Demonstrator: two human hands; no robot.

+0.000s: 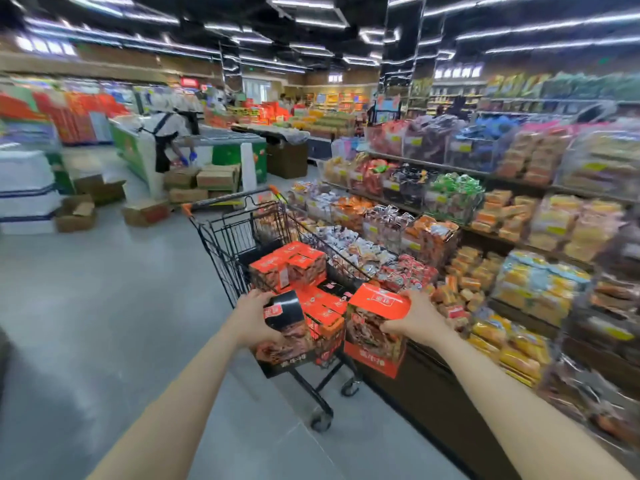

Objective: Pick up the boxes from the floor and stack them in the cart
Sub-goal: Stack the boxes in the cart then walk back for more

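Observation:
A black wire shopping cart (221,237) stands in the aisle in front of me, holding several orange boxes (294,268) stacked inside. My left hand (254,318) grips a black-topped box (285,330) at the cart's near end. My right hand (414,318) grips an orange box (375,327) held upright just right of the cart's near corner. Both boxes are off the floor, at the height of the cart's rim.
Shelves packed with bagged snacks (485,254) run along the right, close to the cart. Grey floor (104,323) lies open on the left. Cardboard cartons (197,185) and a bending person in an apron (166,140) are farther back by a green freezer.

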